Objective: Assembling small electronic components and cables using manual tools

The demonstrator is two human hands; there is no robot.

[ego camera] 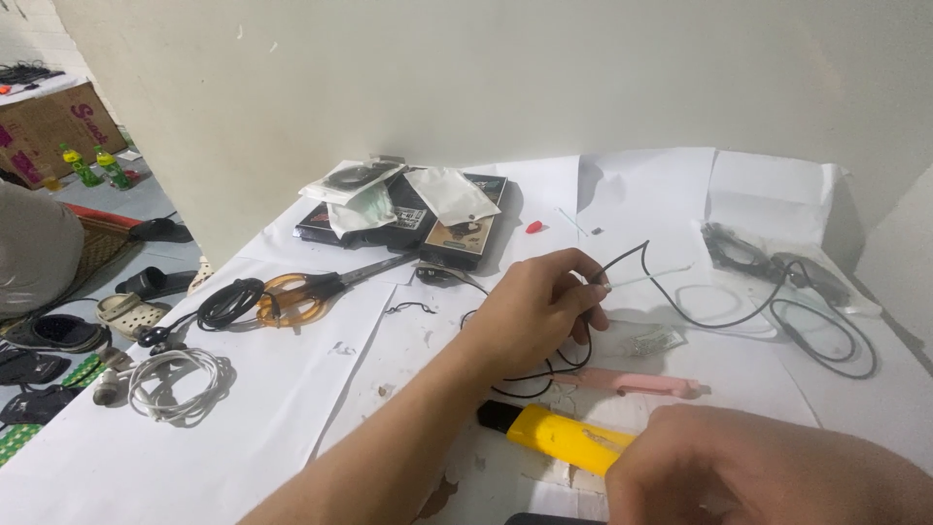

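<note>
Left hand [535, 311] near the middle of the white paper-covered table [292, 408], fingers pinched shut on a thin black wire [622, 261]. Right hand [768, 472] at the near edge, curled over a yellow plastic box cutter [559, 437]; grip hard to tell. Pink plastic tool [632, 381] between the 2 hands. Orange-handled scissors [311, 287] toward the left edge.

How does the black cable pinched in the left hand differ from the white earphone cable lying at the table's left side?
The black cable is dark, loose and sprawling, one end lifted by the left hand. The white earphone cable is pale, wound into a neat coil, lying flat and untouched. Both are thin cords on the white paper.
</note>
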